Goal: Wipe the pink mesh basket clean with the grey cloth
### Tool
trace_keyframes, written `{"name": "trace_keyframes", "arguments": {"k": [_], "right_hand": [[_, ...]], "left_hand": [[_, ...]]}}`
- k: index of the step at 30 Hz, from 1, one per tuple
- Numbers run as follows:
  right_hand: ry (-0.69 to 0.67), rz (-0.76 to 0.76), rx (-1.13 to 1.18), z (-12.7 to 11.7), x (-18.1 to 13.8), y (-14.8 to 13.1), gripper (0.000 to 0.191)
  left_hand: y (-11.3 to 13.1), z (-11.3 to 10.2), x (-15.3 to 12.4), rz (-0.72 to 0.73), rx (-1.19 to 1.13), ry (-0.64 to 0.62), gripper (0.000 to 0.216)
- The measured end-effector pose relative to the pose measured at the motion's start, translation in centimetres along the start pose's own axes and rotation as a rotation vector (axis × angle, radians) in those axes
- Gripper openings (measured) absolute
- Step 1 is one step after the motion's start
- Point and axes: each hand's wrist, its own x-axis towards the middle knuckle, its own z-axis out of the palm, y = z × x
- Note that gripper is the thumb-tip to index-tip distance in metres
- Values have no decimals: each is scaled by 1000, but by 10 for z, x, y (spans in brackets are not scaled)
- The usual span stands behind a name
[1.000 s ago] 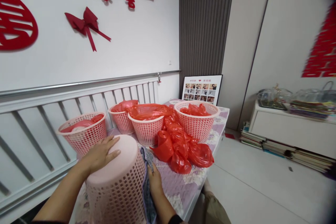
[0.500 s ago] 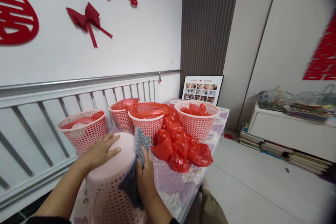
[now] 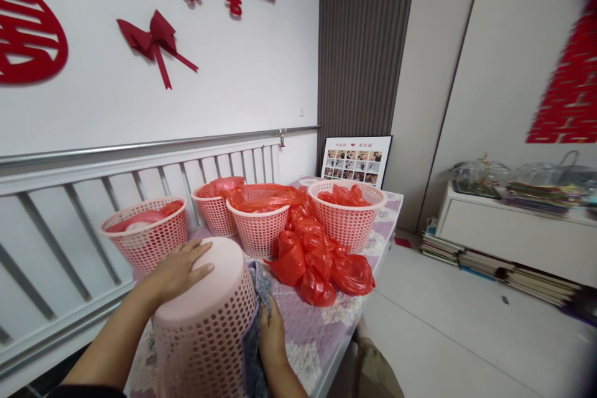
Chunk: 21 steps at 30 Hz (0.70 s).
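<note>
Left hand [image 3: 180,270]: spread flat on upturned pink basket [image 3: 205,323], steadying it
Right hand [image 3: 272,342]: presses grey cloth [image 3: 254,323] against basket's side; wiping seemingly midway; lower wall left

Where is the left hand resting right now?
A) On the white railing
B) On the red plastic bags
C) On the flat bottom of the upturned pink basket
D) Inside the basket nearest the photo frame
C: the left hand lies flat on the upturned pink basket, while the right hand presses a grey cloth against its side.
</note>
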Motion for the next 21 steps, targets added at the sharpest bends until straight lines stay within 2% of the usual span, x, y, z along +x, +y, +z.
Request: {"name": "trace_keyframes", "arguments": {"k": [4,7,10,12,13,18,21], "right_hand": [[-42,-87,55,7,-4,-61,42],[-99,-277,0,10,-16,-107,41],[-182,-508,-119,15,-29,-121,49],[-181,-576,-191,18,-35,-106,58],[-156,-558,-215,18,-36,-92,60],[-41,-197,-221,2,-33,1,51],[-22,-26,-167,-13,-26,37,51]], "left_hand": [[-3,4,1,10,3,26,77],[-9,8,2,40,5,53,73],[-13,10,4,112,1,57,60],[-13,9,4,119,9,50,59],[-12,8,3,101,18,44,62],[-3,1,0,8,47,-15,77],[0,-1,0,-5,55,-29,78]]}}
